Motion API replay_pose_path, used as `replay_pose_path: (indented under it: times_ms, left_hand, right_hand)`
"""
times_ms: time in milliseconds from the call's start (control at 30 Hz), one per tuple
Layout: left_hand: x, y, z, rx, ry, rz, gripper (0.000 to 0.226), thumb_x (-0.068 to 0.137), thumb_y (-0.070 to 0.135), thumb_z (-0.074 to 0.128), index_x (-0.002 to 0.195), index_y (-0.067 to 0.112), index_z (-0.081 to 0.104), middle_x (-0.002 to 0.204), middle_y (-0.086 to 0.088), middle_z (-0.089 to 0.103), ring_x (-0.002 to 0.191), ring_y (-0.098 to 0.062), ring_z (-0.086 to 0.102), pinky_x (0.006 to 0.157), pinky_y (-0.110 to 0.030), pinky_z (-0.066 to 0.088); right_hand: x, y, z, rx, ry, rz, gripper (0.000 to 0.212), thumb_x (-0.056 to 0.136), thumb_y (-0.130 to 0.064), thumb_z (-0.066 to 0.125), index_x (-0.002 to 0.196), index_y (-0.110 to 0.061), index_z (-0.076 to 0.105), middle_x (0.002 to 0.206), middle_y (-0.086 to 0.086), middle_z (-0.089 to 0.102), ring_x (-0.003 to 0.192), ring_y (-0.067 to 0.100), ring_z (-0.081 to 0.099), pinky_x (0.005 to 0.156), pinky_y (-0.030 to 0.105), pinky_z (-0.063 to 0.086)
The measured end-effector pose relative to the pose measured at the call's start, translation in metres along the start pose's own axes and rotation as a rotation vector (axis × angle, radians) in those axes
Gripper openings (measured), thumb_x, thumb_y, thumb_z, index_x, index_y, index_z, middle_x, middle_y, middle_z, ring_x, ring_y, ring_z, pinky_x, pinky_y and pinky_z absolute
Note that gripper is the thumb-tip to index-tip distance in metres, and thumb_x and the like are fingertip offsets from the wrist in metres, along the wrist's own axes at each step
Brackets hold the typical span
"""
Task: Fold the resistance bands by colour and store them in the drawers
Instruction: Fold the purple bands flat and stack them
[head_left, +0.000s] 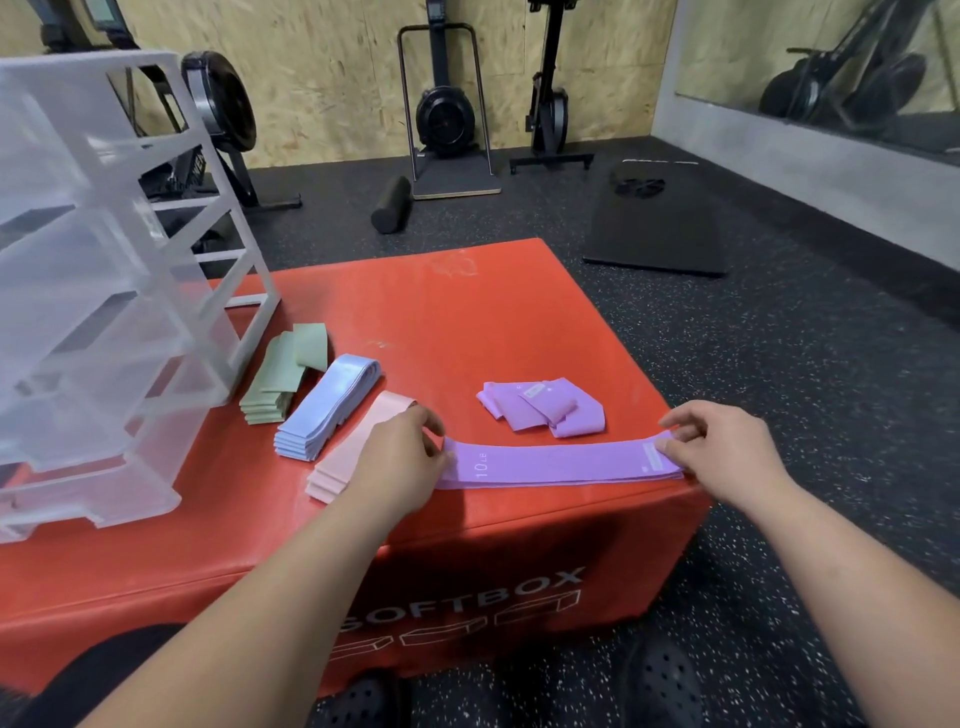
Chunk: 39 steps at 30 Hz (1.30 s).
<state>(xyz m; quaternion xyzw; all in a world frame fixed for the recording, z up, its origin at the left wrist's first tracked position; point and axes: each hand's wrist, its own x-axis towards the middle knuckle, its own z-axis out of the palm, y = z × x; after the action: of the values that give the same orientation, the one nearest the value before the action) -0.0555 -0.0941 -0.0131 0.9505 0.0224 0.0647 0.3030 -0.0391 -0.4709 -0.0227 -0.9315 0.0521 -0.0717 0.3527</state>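
Dark perforated shoes (660, 680) on the speckled floor sit closest, at the foot of the red padded box that serves as worktop (441, 322). Left hand (400, 452) pinches the left end of the flat purple bands (561, 462). Right hand (727, 452) pinches the right end, fingertips on the pale label. These bands lie full length along the near edge of the worktop, several layers stacked, edges nearly flush, right end at the corner. Behind them and apart is a loose purple heap (540, 410), crumpled and not yet flattened. To the left, side by side, are a pink stack (337, 467) (partly hidden by the left hand), a blue stack (324, 410) and a green stack (278, 379). All three sit outside the clear drawer unit (104, 291) at the far left of the worktop.

Handling, as judged: thin elastic loops, light and limp, with no stiffness. Layers probably slide over one another, and a stack lifted by one end would sag and fan out. Best hold looks to be at both short ends, clamping all layers together. For the fold, carry one end over onto the other and press the crease flat. Damage is unlikely. The main risk is layers skewing, or the stack slipping off the near edge. Drawer contents cannot be read through the frosted plastic.
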Motion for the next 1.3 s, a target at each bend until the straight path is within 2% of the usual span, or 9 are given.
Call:
replay_pose_path:
  times_ms: [133,233,300,400,500,633,833,1000,1300]
  left_hand:
    - [0.003,-0.002,0.006,0.043,-0.007,0.045,0.013,0.093,0.027,0.071,0.104,0.026,0.065,0.071,0.008,0.070,0.072,-0.013,0.065,0.064,-0.029,0.047]
    - [0.005,-0.004,0.008,0.102,-0.017,0.072,0.017,0.093,0.029,0.070,0.109,0.026,0.063,0.073,0.007,0.071,0.077,-0.019,0.068,0.068,-0.034,0.052]
    - [0.006,-0.004,0.008,0.164,-0.033,0.093,0.023,0.092,0.027,0.070,0.114,0.024,0.063,0.087,0.004,0.071,0.086,-0.024,0.068,0.072,-0.037,0.052]
    - [0.006,-0.002,0.005,0.252,-0.042,0.143,0.033,0.090,0.024,0.072,0.122,0.021,0.063,0.110,-0.003,0.061,0.099,-0.028,0.064,0.076,-0.038,0.050]
    - [0.008,-0.001,-0.002,0.250,-0.088,0.226,0.039,0.088,0.026,0.074,0.126,0.024,0.063,0.119,0.001,0.059,0.108,-0.025,0.062,0.085,-0.041,0.054]
    - [0.010,-0.001,-0.011,0.256,-0.294,0.349,0.057,0.082,0.036,0.084,0.135,0.028,0.062,0.128,0.005,0.061,0.117,-0.018,0.057,0.100,-0.039,0.049]
    - [0.012,-0.004,-0.014,0.306,-0.324,0.415,0.052,0.080,0.036,0.085,0.127,0.033,0.065,0.117,0.012,0.064,0.110,-0.016,0.059,0.095,-0.035,0.048]
    - [0.019,-0.006,-0.017,0.302,-0.344,0.441,0.053,0.080,0.048,0.082,0.129,0.035,0.065,0.118,0.012,0.063,0.111,-0.013,0.058,0.096,-0.035,0.050]
    - [0.049,0.023,-0.005,0.229,-0.189,0.417,0.043,0.090,0.039,0.076,0.131,0.031,0.065,0.121,0.008,0.062,0.114,-0.019,0.058,0.090,-0.038,0.051]
  right_hand:
    - [0.001,0.003,0.004,-0.057,-0.031,-0.034,0.022,0.081,-0.019,0.087,0.091,-0.033,0.074,0.076,-0.011,0.072,0.069,0.008,0.068,0.066,0.023,0.050]
    - [0.003,0.004,0.005,-0.078,-0.050,-0.036,0.023,0.080,-0.019,0.087,0.091,-0.034,0.073,0.077,-0.011,0.071,0.068,0.008,0.067,0.063,0.022,0.049]
    - [0.004,0.006,0.005,-0.130,-0.049,-0.049,0.024,0.079,-0.023,0.088,0.092,-0.037,0.072,0.082,-0.012,0.069,0.072,0.007,0.066,0.070,0.027,0.053]
    - [0.004,0.006,-0.001,-0.225,-0.055,-0.119,0.027,0.080,-0.031,0.088,0.101,-0.038,0.073,0.095,-0.014,0.062,0.083,0.005,0.064,0.083,0.037,0.057]
    - [0.004,0.002,-0.012,-0.214,-0.151,-0.225,0.034,0.079,-0.035,0.088,0.107,-0.044,0.070,0.106,-0.021,0.062,0.094,-0.003,0.061,0.086,0.031,0.051]
    - [0.005,0.005,-0.016,-0.324,-0.337,-0.334,0.047,0.072,-0.046,0.091,0.114,-0.047,0.070,0.117,-0.030,0.063,0.107,-0.005,0.059,0.093,0.026,0.048]
    - [0.010,0.006,-0.016,-0.340,-0.341,-0.320,0.043,0.072,-0.040,0.093,0.105,-0.052,0.069,0.110,-0.030,0.064,0.098,-0.012,0.056,0.085,0.019,0.044]
    - [0.019,-0.004,-0.016,-0.350,-0.382,-0.320,0.047,0.071,-0.043,0.091,0.113,-0.048,0.071,0.115,-0.030,0.063,0.107,-0.005,0.060,0.095,0.026,0.049]
    - [0.053,-0.062,0.021,-0.242,-0.184,-0.373,0.028,0.090,-0.034,0.078,0.116,-0.039,0.072,0.113,-0.020,0.070,0.096,0.007,0.066,0.093,0.038,0.054]
